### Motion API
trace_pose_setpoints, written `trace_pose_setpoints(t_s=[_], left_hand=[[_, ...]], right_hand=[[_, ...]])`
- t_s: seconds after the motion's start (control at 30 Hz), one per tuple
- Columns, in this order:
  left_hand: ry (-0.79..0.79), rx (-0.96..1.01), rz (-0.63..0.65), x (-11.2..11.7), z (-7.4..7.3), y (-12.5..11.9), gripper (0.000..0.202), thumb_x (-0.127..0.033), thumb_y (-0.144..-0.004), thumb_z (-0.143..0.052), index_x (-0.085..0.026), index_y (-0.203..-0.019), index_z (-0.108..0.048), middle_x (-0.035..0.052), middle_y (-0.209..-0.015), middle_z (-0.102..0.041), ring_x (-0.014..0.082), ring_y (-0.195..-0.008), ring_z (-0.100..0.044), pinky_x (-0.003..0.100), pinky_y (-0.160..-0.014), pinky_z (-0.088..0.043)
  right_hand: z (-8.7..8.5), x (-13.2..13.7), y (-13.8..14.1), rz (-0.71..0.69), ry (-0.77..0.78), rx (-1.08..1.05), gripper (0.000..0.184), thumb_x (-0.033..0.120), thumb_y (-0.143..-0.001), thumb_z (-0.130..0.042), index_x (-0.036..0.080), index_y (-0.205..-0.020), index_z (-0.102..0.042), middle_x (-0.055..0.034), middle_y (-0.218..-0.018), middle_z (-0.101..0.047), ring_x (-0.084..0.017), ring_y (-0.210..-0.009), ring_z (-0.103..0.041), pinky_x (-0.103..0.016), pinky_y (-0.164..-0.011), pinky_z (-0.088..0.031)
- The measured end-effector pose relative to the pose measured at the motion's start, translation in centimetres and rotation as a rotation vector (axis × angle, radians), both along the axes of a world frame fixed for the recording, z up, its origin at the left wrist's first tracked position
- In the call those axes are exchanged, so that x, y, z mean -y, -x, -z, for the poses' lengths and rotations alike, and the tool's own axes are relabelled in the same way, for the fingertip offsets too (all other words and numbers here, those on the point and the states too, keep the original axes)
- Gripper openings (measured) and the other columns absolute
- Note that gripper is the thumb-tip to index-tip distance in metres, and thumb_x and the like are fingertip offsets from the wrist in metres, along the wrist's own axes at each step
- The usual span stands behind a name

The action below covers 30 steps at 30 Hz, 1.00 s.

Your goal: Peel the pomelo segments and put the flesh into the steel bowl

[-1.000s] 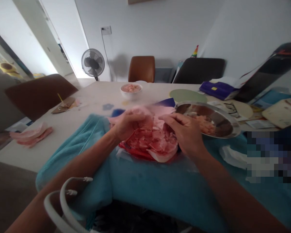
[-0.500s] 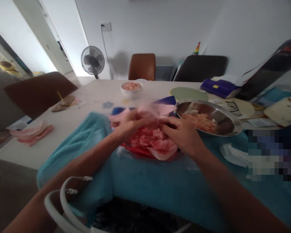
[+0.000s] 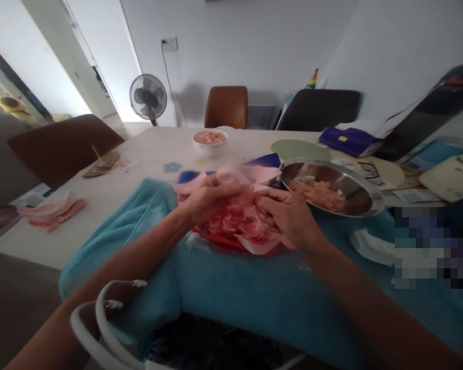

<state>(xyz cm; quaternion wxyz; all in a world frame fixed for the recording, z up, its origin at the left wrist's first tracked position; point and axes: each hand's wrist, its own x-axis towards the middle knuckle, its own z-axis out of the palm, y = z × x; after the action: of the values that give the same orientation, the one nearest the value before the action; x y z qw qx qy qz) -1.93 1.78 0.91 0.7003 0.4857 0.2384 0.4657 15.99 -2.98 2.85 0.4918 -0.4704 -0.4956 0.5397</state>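
Observation:
In front of me lies a heap of thin pink and red petal-like pieces (image 3: pixel 239 223) on a red plastic bag (image 3: pixel 219 244). My left hand (image 3: pixel 206 199) is closed at the heap's upper left, its fingers pinching a pale pink, thin, soft piece (image 3: pixel 235 177) that is blurred. My right hand (image 3: pixel 289 216) is closed too, thumb and fingers pressed together at the right edge of the same pink material. Both hands are held close together over the heap. Exactly what the right fingertips hold is partly hidden.
A steel bowl (image 3: pixel 360 198) of pinkish pieces stands right of the heap. Behind it is a white bowl (image 3: pixel 209 149) of similar pieces. A teal cloth (image 3: pixel 231 288) covers the near edge. More pink sheets (image 3: pixel 52 210) lie left; a purple tissue pack (image 3: pixel 345 141) lies back right.
My hands have moved slightly apart. The right hand's fingers have curled in more tightly and shifted a little right and down; the pale pink piece remains between the hands.

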Motion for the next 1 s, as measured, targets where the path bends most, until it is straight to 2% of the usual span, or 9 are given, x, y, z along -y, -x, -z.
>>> trace_pose_setpoints(t_s=[0.07, 0.23, 0.33, 0.47, 0.53, 0.67, 0.87, 0.93, 1.0], left_hand=[[-0.007, -0.005, 0.002, 0.1, -0.1, 0.0, 0.021, -0.031, -0.071, -0.090, -0.018, -0.076, -0.074, 0.0035, -0.074, -0.071, 0.0178, -0.076, -0.071, 0.030, -0.074, -0.057], [-0.063, -0.033, -0.037, 0.5, 0.1, -0.4, 0.022, -0.033, -0.071, -0.090, -0.017, -0.074, -0.075, 0.0045, -0.075, -0.073, 0.0166, -0.071, -0.070, 0.029, -0.070, -0.057], [-0.066, -0.036, -0.055, 0.8, -0.2, -0.4, 0.022, -0.032, -0.071, -0.090, -0.017, -0.074, -0.075, 0.0045, -0.074, -0.072, 0.0187, -0.075, -0.071, 0.029, -0.070, -0.058], [-0.090, 0.047, -0.094, 0.7, -1.9, 0.2, 0.023, -0.031, -0.073, -0.088, -0.020, -0.090, -0.077, 0.0030, -0.086, -0.075, 0.0201, -0.087, -0.073, 0.029, -0.075, -0.058], [-0.103, 0.099, -0.127, 0.3, -2.4, 0.6, 0.024, -0.028, -0.074, -0.086, -0.021, -0.095, -0.076, 0.0022, -0.094, -0.075, 0.0192, -0.091, -0.073, 0.029, -0.080, -0.059], [0.005, 0.132, -0.077, -0.7, -1.9, 0.9, 0.016, -0.030, -0.080, -0.082, -0.020, -0.085, -0.070, 0.0013, -0.083, -0.070, 0.0134, -0.075, -0.069, 0.022, -0.066, -0.056], [0.125, 0.201, 0.005, -0.5, -0.9, 0.2, 0.017, -0.024, -0.080, -0.082, -0.019, -0.081, -0.065, -0.0019, -0.073, -0.062, 0.0081, -0.063, -0.060, 0.017, -0.059, -0.052], [0.199, 0.220, -0.002, -0.6, -0.9, 0.2, 0.013, -0.019, -0.082, -0.079, -0.016, -0.081, -0.066, -0.0016, -0.074, -0.063, 0.0067, -0.061, -0.059, 0.016, -0.060, -0.053], [0.282, 0.207, -0.009, -0.7, -0.9, 0.2, 0.005, -0.012, -0.084, -0.071, -0.014, -0.082, -0.067, 0.0009, -0.077, -0.067, 0.0086, -0.066, -0.063, 0.018, -0.068, -0.057]], right_hand=[[0.0, 0.0, 0.0, 0.025, -0.048, 0.053, 0.010, 0.024, -0.064, -0.060, 0.023, -0.054, -0.059, 0.0062, -0.046, -0.042, -0.007, -0.042, -0.030, -0.024, -0.042, -0.023], [0.3, -0.1, 0.0, 0.172, -0.367, 0.392, 0.015, 0.022, -0.071, -0.055, 0.023, -0.063, -0.067, 0.0024, -0.059, -0.062, -0.013, -0.059, -0.054, -0.026, -0.057, -0.041], [0.8, -0.6, -0.2, 0.208, -0.343, 0.383, 0.013, 0.022, -0.071, -0.056, 0.022, -0.063, -0.067, 0.0022, -0.058, -0.062, -0.013, -0.057, -0.055, -0.026, -0.053, -0.040], [1.3, -1.7, -0.7, 0.204, -0.089, 0.100, 0.013, 0.026, -0.068, -0.065, 0.023, -0.057, -0.058, 0.0075, -0.040, -0.042, -0.008, -0.036, -0.035, -0.024, -0.038, -0.027], [1.3, -1.9, -0.9, 0.195, -0.039, 0.007, 0.015, 0.030, -0.069, -0.069, 0.023, -0.060, -0.058, 0.0094, -0.039, -0.039, -0.007, -0.033, -0.030, -0.023, -0.036, -0.023], [1.2, -2.0, -1.2, 0.223, -0.197, 0.184, 0.016, 0.034, -0.077, -0.070, 0.022, -0.068, -0.066, 0.0064, -0.045, -0.049, -0.009, -0.037, -0.039, -0.025, -0.038, -0.027], [1.1, -2.3, -2.3, 0.302, -0.418, 0.466, 0.033, 0.035, -0.084, -0.072, 0.025, -0.053, -0.063, 0.0018, -0.052, -0.056, -0.015, -0.053, -0.051, -0.030, -0.055, -0.040], [1.3, -2.5, -2.3, 0.297, -0.460, 0.507, 0.028, 0.029, -0.079, -0.074, 0.026, -0.053, -0.063, 0.0003, -0.062, -0.064, -0.018, -0.064, -0.060, -0.031, -0.064, -0.045], [1.6, -2.6, -2.3, 0.272, -0.446, 0.513, 0.014, 0.022, -0.075, -0.074, 0.027, -0.064, -0.069, -0.0003, -0.073, -0.071, -0.020, -0.072, -0.065, -0.033, -0.071, -0.050]])
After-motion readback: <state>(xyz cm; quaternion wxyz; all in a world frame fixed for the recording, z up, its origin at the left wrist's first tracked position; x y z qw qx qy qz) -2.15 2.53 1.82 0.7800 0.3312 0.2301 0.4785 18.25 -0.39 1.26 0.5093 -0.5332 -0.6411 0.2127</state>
